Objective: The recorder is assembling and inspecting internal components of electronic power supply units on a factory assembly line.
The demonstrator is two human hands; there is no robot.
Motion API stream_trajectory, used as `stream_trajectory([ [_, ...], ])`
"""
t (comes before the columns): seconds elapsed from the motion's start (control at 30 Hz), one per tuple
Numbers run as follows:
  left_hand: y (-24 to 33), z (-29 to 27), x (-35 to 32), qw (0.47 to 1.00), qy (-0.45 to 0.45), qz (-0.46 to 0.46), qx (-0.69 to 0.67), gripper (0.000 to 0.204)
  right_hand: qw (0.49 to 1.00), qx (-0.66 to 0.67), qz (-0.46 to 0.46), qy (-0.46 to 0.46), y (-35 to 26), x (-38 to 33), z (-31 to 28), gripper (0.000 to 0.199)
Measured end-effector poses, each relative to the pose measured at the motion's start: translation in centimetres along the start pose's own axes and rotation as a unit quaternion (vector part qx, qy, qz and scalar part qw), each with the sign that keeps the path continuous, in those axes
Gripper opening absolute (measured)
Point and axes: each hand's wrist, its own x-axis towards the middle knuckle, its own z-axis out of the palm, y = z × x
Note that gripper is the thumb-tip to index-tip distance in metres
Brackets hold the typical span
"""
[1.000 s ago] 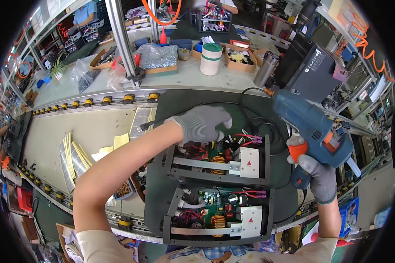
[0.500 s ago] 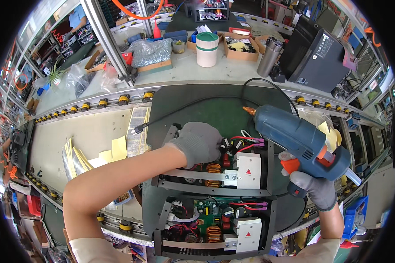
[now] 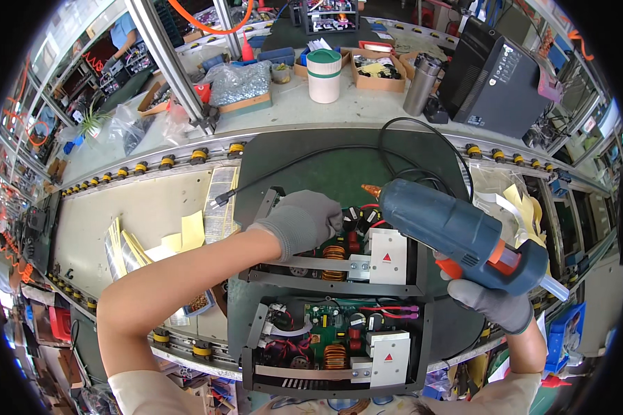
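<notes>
My right hand (image 3: 493, 304), in a grey glove, grips a dark blue hot glue gun (image 3: 441, 220) with an orange trigger and a clear glue stick at its rear. Its copper-coloured nozzle points left, above the far electronics unit. My gloved left hand (image 3: 303, 220) reaches into that unit (image 3: 336, 283), fingers curled down over its left part; what they hold is hidden. Red wires, a copper coil (image 3: 333, 257) and a white plate (image 3: 388, 256) show beside the hand. A second, similar open unit (image 3: 336, 391) lies nearer me, with its green circuit board (image 3: 325, 319) visible.
Both units rest on a dark green board (image 3: 270, 153) over a roller line. A black cable (image 3: 304, 153) with a plug crosses it. Yellow paper strips (image 3: 192, 229) lie left. Behind stand a lidded white cup (image 3: 324, 77), a steel tumbler (image 3: 422, 86) and a black computer case (image 3: 490, 76).
The glue gun has moved left and slightly down, bringing its nozzle closer to my left hand. My left hand stays at the far unit, shifted slightly left. The view has shifted a little.
</notes>
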Motion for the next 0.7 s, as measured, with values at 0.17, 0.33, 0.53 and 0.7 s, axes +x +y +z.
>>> stream_trajectory([
  [0.17,0.9,0.2,-1.1,0.991,-0.055,0.034,0.115,0.029,1.000,-0.011,-0.002,0.000,-0.5,-0.4,0.1,0.031],
  [0.33,2.7,-0.2,0.5,0.968,-0.142,-0.017,0.208,0.032,0.999,-0.022,0.004,-0.026,-1.3,-0.6,0.1,0.036],
  [0.53,-0.7,-1.2,-0.6,0.990,-0.123,0.037,0.053,0.029,0.993,-0.113,0.001,-0.021,-2.2,0.7,1.0,0.045],
  [0.7,-1.9,-1.8,-3.8,0.984,0.119,0.128,-0.021,0.028,0.983,-0.156,0.070,-0.070,-3.3,2.6,1.8,0.042],
])
